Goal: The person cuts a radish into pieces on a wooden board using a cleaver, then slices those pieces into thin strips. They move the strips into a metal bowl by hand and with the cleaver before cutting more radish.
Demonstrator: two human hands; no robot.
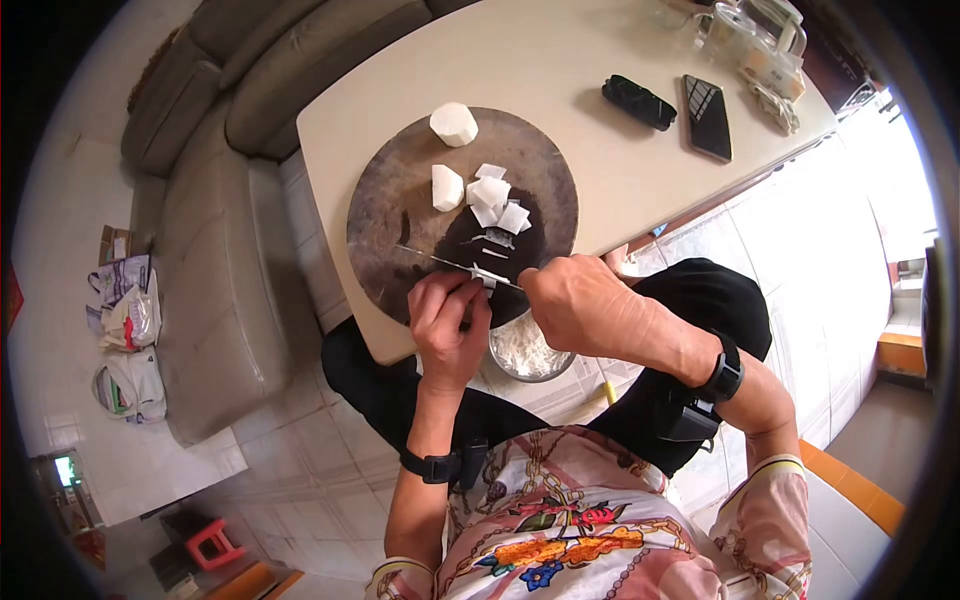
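Note:
A round dark cutting board (400,190) lies on a cream table (560,70). My right hand (575,300) grips a knife (440,260) whose blade lies flat across the board's near part. My left hand (448,315) pinches a small white slice (487,276) against the board, right beside the blade. Farther out on the board sit a big white chunk (453,124), a smaller chunk (446,187) and several cut white slices (495,198).
A metal bowl (527,355) of white pieces sits below the table edge near my lap. Two dark phones (708,116) and glass jars (765,40) lie at the table's far right. A beige sofa (210,250) stands left; bags (125,320) lie on the floor.

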